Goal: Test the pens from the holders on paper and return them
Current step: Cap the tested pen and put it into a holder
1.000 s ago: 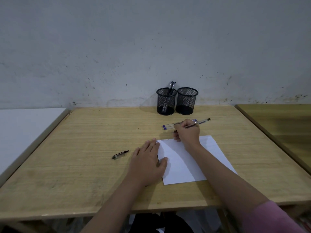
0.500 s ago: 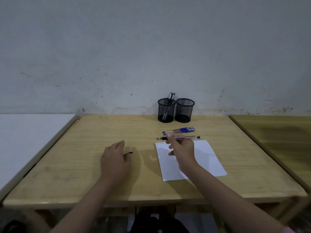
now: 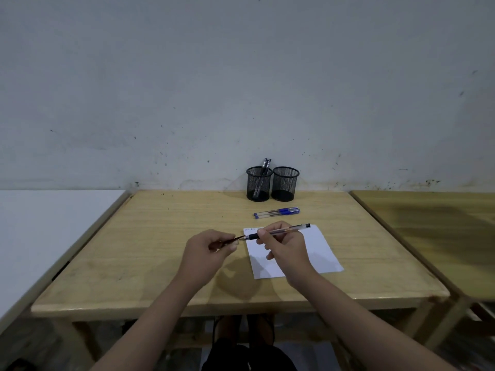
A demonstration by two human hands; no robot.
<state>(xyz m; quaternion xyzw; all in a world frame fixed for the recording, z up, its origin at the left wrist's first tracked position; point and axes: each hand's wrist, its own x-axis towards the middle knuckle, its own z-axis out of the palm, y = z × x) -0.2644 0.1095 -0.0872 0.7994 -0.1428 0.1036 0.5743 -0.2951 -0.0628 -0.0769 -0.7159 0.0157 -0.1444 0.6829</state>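
Right hand (image 3: 288, 246) grips pen (image 3: 284, 230); left hand (image 3: 207, 251) pinches what looks like its cap (image 3: 235, 239), half hidden.

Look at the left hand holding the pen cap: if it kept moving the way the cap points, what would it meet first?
Probably the tip of the black pen in the right hand; the cap in the left hand points straight at it.

A wooden table (image 3: 160, 253) stands against a stained wall (image 3: 241, 89).

The table (image 3: 160, 250) was pale wood with a smooth, faintly glossy finish, the holders (image 3: 259, 184) black wire mesh, the sheet (image 3: 321, 253) matt white paper.
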